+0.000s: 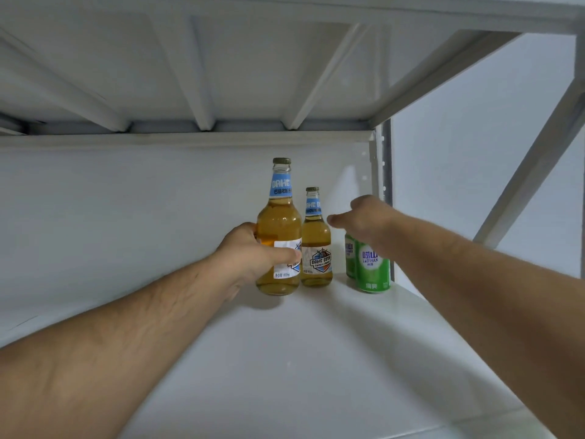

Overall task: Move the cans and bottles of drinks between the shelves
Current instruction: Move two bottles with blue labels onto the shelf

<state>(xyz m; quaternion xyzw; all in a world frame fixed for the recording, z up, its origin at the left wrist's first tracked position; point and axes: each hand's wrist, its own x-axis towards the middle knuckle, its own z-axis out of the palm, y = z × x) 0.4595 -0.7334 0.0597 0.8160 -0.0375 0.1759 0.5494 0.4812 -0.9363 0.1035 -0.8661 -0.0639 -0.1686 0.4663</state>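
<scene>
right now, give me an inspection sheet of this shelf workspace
surface: white shelf board, bare in front, drinks grouped at the back right corner
job's things: near bottle upright in the left hand; second bottle standing just behind it to the right; front green can upright; a second green can behind it, mostly hidden
clutter: nothing seen
hands: left hand wrapped around the near bottle's lower body; right hand above the cans, fingers loose, holding nothing
cables: nothing seen
surroundings: underside of the upper shelf with ribs, white back wall, metal upright post at right
</scene>
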